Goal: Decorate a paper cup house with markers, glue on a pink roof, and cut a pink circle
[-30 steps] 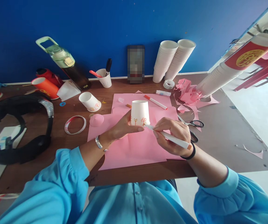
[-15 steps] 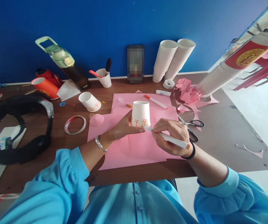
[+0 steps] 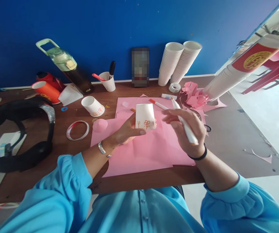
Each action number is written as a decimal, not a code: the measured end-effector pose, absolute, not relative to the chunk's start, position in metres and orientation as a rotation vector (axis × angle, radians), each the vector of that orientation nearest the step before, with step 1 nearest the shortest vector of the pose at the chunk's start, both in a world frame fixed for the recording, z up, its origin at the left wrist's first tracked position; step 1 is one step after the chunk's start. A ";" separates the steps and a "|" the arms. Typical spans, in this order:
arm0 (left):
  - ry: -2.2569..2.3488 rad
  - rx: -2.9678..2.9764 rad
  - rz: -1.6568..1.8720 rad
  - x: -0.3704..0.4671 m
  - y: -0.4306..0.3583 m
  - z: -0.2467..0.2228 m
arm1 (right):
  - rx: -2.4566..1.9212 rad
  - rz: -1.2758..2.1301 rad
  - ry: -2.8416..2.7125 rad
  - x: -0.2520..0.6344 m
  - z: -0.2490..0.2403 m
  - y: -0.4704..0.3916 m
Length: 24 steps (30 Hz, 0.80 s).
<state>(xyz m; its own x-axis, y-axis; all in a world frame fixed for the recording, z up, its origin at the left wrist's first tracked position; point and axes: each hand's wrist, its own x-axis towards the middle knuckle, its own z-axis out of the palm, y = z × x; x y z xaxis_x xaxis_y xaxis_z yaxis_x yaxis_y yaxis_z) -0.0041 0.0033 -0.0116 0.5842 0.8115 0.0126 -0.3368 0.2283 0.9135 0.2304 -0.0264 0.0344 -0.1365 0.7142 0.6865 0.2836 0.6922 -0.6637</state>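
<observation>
My left hand point(image 3: 127, 132) grips a white paper cup point(image 3: 145, 113) over the pink paper point(image 3: 139, 155). Orange and red flowers are drawn along the cup's lower edge. To the right of the cup, my right hand point(image 3: 190, 129) holds a white marker point(image 3: 186, 127), its orange-brown tip pointing up and away. The marker does not touch the cup. An orange-capped marker point(image 3: 157, 104) lies on the pink paper behind the hands. Another decorated cup point(image 3: 93, 106) lies tilted on the table to the left, near a small pink cone point(image 3: 100, 125).
Stacked white cups point(image 3: 172, 61) stand by the wall beside a phone point(image 3: 140, 67). A bottle point(image 3: 68, 64) and a pen cup point(image 3: 109, 84) are at the back left. A black headset point(image 3: 20, 161) lies left. Scissors point(image 3: 207, 128) and pink scraps point(image 3: 195, 95) lie right.
My right hand has moved away from the cup, and the marker's tip has swung upward. The cup has turned slightly in my left hand, so the flower shows further left.
</observation>
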 end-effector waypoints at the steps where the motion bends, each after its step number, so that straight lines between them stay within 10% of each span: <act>1: 0.497 1.059 0.845 -0.004 0.003 -0.011 | -0.821 0.489 -1.750 0.230 0.034 -0.024; 24: 0.529 1.133 0.862 0.001 0.003 -0.005 | -0.778 0.089 -2.099 0.229 0.028 -0.008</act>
